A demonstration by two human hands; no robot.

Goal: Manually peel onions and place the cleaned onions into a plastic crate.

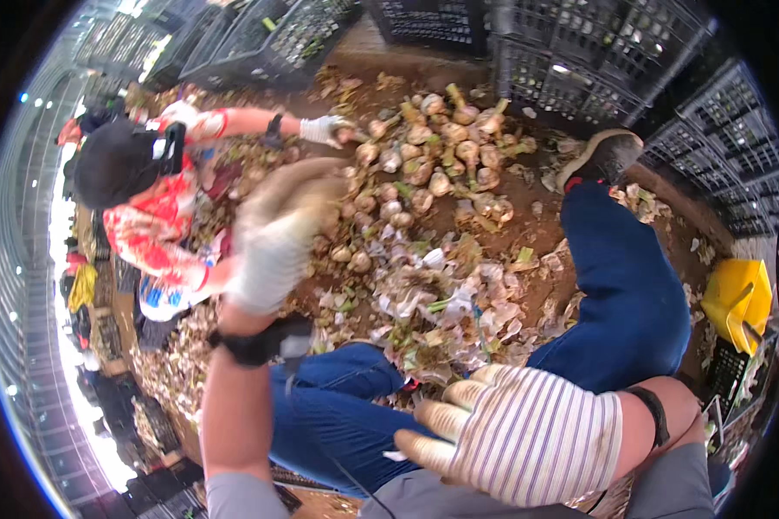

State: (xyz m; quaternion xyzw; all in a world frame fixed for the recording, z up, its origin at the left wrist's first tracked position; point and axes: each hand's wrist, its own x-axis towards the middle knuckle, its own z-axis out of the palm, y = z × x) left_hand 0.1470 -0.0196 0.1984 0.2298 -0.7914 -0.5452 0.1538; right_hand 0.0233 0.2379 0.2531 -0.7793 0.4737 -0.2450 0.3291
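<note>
My left hand (pixel 285 227), in a pale work glove, is stretched out in front of me and blurred by motion. It is nearest to a pile of garlic bulbs (pixel 441 149) with cut stems, lying on the soil. Whether anything is in its fingers cannot be made out. My right hand (pixel 513 434) wears a soiled, striped glove and hovers above my lap. Its fingers are spread, and nothing shows in them, though the palm side is hidden. Between my legs lies a heap of dry garlic skins and trimmings (pixel 441 292).
Opposite at the left, a co-worker in a black cap (pixel 113 165) reaches a gloved hand (pixel 324 130) to the pile's edge. Black plastic crates (pixel 571 78) stand behind and to the right. A yellow container (pixel 737 301) is beyond my knee. My shoe (pixel 604 159) rests beside the bulbs.
</note>
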